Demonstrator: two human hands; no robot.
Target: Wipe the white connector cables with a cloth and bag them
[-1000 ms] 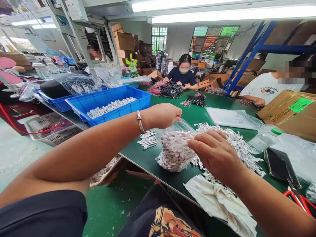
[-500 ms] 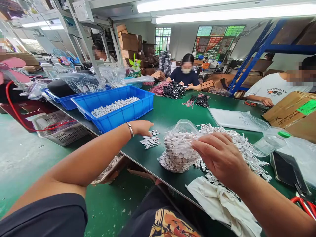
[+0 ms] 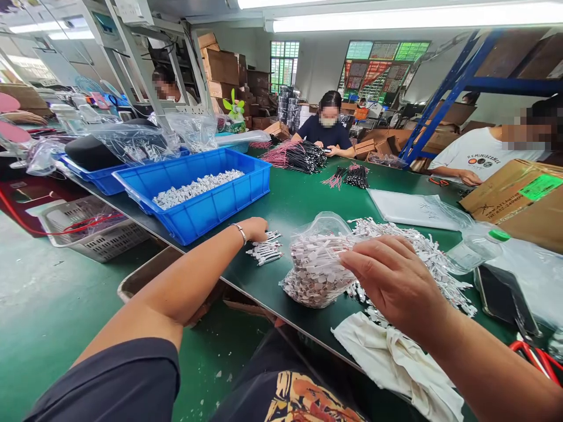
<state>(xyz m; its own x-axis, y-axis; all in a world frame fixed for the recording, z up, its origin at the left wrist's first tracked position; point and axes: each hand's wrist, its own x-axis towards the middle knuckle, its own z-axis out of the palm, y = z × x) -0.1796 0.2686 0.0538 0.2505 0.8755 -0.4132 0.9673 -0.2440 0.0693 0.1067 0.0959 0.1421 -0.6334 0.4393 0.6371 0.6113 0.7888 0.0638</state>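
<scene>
My left hand (image 3: 256, 229) is curled down at the far edge of a small pile of slim white parts (image 3: 266, 253) on the table; its fingertips are hidden, so what it holds does not show. A clear plastic bag (image 3: 317, 269) packed with the same kind of white parts stands upright in front of me. At the bag's upper right side, my right hand (image 3: 389, 275) is closed, thumb and fingers pinching its rim. Behind this hand spreads a larger loose heap of white parts with thin leads (image 3: 426, 252).
A blue bin (image 3: 193, 202) of small white pieces stands at the left table edge. On the right lie a white cloth (image 3: 396, 357), a phone (image 3: 505, 299), red-handled pliers (image 3: 534, 354), a clear bottle (image 3: 477, 252) and a carton (image 3: 519, 202). Co-workers sit across the table.
My left hand has drawn slightly left and down, its fingers now curled lower at the small pile. My right hand stays at the bag. The view has shifted a little.
</scene>
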